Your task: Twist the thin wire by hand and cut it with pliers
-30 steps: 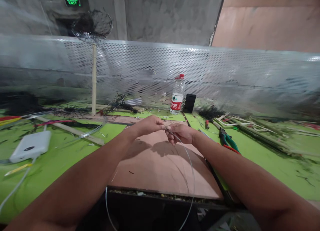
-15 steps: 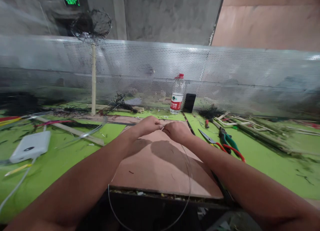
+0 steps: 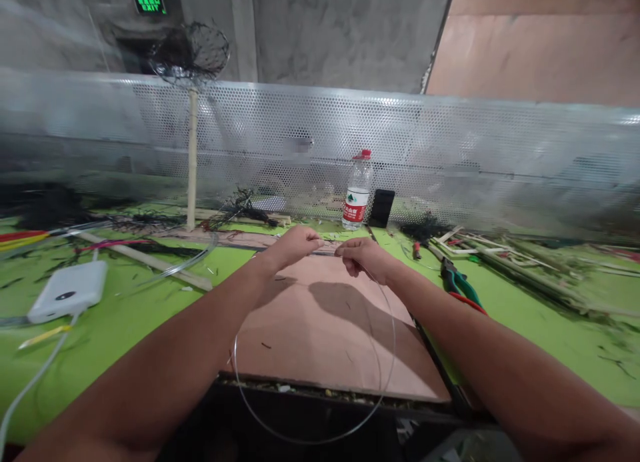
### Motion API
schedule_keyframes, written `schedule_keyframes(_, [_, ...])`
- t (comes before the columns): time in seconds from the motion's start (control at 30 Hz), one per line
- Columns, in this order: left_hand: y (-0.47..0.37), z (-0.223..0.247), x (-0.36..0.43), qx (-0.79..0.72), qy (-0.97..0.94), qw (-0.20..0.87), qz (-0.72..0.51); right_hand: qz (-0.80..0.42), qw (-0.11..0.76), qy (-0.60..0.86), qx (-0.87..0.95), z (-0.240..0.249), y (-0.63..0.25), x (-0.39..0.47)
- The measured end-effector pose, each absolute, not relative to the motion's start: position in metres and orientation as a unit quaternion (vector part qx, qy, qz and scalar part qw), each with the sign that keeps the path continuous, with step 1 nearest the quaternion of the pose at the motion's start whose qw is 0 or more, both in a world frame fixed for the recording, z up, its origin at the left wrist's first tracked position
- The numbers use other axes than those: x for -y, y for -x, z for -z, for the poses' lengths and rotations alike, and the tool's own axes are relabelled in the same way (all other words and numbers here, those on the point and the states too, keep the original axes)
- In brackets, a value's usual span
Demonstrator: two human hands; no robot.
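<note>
A thin, clear or silvery wire (image 3: 320,443) hangs in a wide loop below my hands, dipping past the front edge of a wooden board (image 3: 300,329). My left hand (image 3: 298,247) is closed, thumb and forefinger pinching a wire end over the far part of the board. Just right of it, across a small gap, my right hand (image 3: 364,259) grips the wire in bent fingers; the strand runs down from its palm side. The exact spot where the fingertips meet the wire is too small to make out.
Green-handled pliers (image 3: 457,281) and a red scissors handle (image 3: 469,302) lie beside my right forearm. A water bottle (image 3: 356,195) and a phone (image 3: 382,209) stand at the back. At left lie a white power bank (image 3: 70,290) and a wood strip (image 3: 145,261); a pole (image 3: 192,162) rises behind.
My hands, nearly touching before, have moved apart, with the right hand shifting right. The wire loop has risen slightly and moved right. My right forearm now covers the scissors' blades.
</note>
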State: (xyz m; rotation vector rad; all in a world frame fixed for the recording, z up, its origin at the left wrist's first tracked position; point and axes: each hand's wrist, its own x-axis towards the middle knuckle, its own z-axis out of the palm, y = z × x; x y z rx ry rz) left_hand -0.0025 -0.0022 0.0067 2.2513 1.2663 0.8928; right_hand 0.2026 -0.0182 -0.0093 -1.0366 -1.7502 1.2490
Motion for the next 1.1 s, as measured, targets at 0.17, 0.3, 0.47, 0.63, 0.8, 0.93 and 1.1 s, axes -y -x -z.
schedule_keyframes(0.17, [0.0041,-0.0056,-0.0034,-0.380,-0.841,0.049,-0.382,-0.396,0.377,0.441,0.712,0.0103,-0.1979,0.0182])
schedule_keyframes(0.3, [0.0064,-0.0028,-0.0067,-0.291,-0.907,-0.111,-0.284,-0.368,0.364,0.449,0.728,0.0131,-0.1985,0.0163])
schedule_keyframes(0.47, [0.0013,0.0010,-0.0031,-0.288,-0.914,-0.133,-0.251,-0.331,0.350,0.459,0.746,0.0157,-0.1991,0.0163])
schedule_keyframes(0.63, [-0.0013,0.0009,-0.0006,-0.300,-0.915,-0.100,-0.250,-0.299,0.334,0.473,0.759,0.0135,-0.1991,0.0171])
schedule_keyframes(0.8, [0.0008,-0.0003,-0.0011,-0.304,-0.903,-0.008,-0.303,-0.254,0.318,0.476,0.780,0.0087,-0.1974,0.0189])
schedule_keyframes(0.93, [0.0012,-0.0042,-0.0002,-0.335,-0.880,0.082,-0.327,-0.235,0.312,0.475,0.789,0.0102,-0.1944,0.0180])
schedule_keyframes(1.1, [-0.0010,-0.0004,-0.0008,-0.387,-0.880,0.128,-0.242,-0.208,0.304,0.463,0.806,0.0155,-0.1910,0.0171])
